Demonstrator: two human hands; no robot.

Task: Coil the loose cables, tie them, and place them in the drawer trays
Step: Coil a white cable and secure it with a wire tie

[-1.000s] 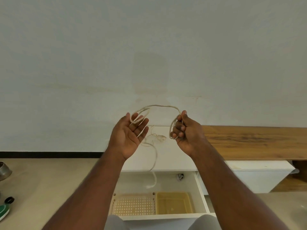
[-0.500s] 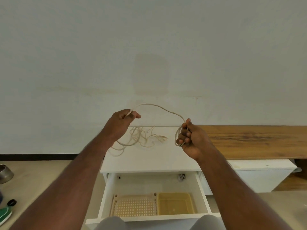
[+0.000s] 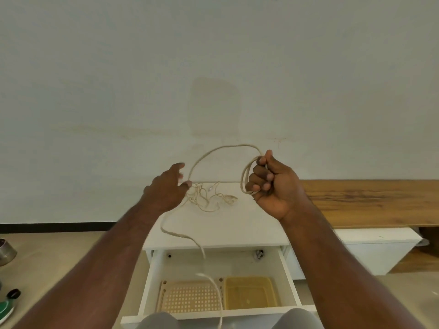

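Since half a second back: left hand (image 3: 167,188) slid down the cream cable (image 3: 215,150), away from the top of the arc toward the white cabinet top (image 3: 249,224); slack tail now swinging low over the open drawer (image 3: 288,279).

Right hand (image 3: 273,184): grip clenched round a small bundle of finished loops, thumb up, loops hanging at the finger side. Left hand: fingers loosely spread, blurred, thumb and forefinger seemingly touching the strand; whether truly pinching, cannot tell. From the right fist, cable arcing up and over to the left hand, then trailing down past the cabinet edge, free end dangling above the perforated pink tray (image 3: 190,298). Yellow tray (image 3: 249,293) just beside it. Second tangle of thin cable (image 3: 209,198) lying on the cabinet top between the hands, untouched.

Step in hand, by judgement: coiling, not near tying yet. To do it well: draw an even length each pass, bring it to the right fist at matching loop size, let the strand twist freely to avoid kinks, keep the swinging tail clear of the tangle.
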